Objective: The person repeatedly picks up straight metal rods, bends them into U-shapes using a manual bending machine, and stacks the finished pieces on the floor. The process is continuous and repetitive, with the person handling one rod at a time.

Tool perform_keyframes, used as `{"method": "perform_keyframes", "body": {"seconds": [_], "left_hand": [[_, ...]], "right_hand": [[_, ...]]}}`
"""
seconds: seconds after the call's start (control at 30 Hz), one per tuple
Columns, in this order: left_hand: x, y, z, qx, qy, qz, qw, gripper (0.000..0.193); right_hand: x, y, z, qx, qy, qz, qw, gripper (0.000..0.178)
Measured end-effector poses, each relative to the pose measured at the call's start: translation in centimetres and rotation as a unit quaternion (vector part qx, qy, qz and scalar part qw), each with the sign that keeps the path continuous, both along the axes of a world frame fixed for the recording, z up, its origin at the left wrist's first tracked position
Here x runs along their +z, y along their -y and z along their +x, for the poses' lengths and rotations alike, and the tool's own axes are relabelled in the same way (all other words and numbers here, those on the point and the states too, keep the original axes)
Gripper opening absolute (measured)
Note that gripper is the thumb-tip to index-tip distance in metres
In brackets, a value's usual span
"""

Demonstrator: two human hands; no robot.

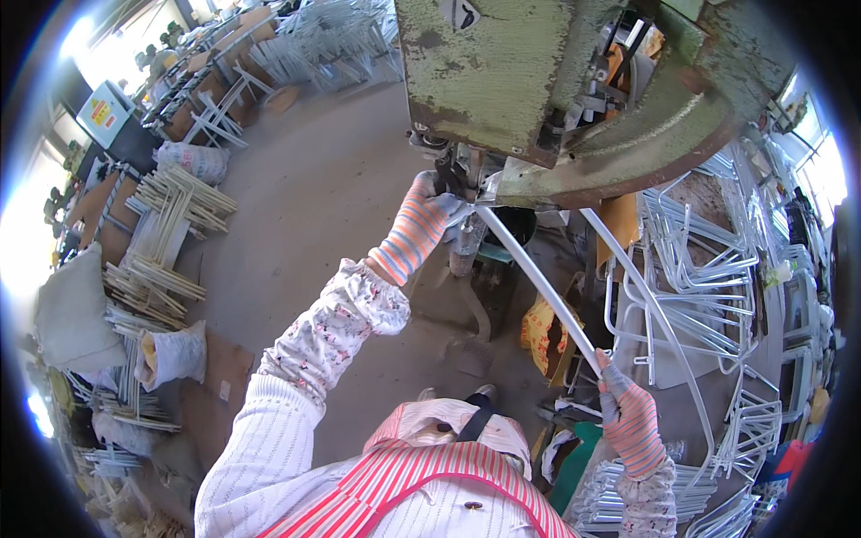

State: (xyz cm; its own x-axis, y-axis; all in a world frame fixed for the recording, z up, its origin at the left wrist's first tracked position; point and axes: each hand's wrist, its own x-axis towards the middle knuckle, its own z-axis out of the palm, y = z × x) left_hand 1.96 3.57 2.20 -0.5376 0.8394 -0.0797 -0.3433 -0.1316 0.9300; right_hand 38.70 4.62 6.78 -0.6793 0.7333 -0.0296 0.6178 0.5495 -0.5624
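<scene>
A worn green machine [489,85] with chipped paint stands in front of me. My left hand [420,224], in an orange and grey striped glove, is closed around the end of a silver metal tube at the machine's tooling [459,175]. From there the metal tube [541,285] slopes down to the right. My right hand [630,417], in a matching glove, grips it lower down. A second silver length [647,300] runs roughly alongside and curves downward; whether both belong to one bent frame is hidden behind the machine.
Bent silver tube frames [691,260] are heaped on the right. Stacks of tubes [170,211] and white sacks [170,357] lie on the left, with more frames [332,45] at the back. A yellow patterned bag [543,336] sits below the machine.
</scene>
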Motion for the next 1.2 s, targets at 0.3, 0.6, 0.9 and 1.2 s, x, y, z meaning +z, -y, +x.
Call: {"method": "perform_keyframes", "body": {"seconds": [0.3,0.6,0.9,1.2], "left_hand": [[-0.1,0.2,0.6,-0.013,-0.048,-0.127,0.991,0.022],[-1.6,0.2,-0.3,-0.028,-0.077,-0.157,0.984,0.020],[-2.2,4.8,1.5,0.060,-0.682,-0.160,0.711,0.019],[-1.1,5.4,0.6,-0.039,-0.731,-0.222,0.644,0.018]], "right_hand": [[0.2,-0.1,0.6,0.013,0.009,0.001,1.000,0.050],[0.2,1.3,0.4,0.035,0.094,0.062,0.993,0.051],[-0.6,0.7,0.5,0.015,0.144,0.045,0.988,0.056],[-1.8,1.2,0.9,0.023,0.159,0.054,0.986,0.062]]}}
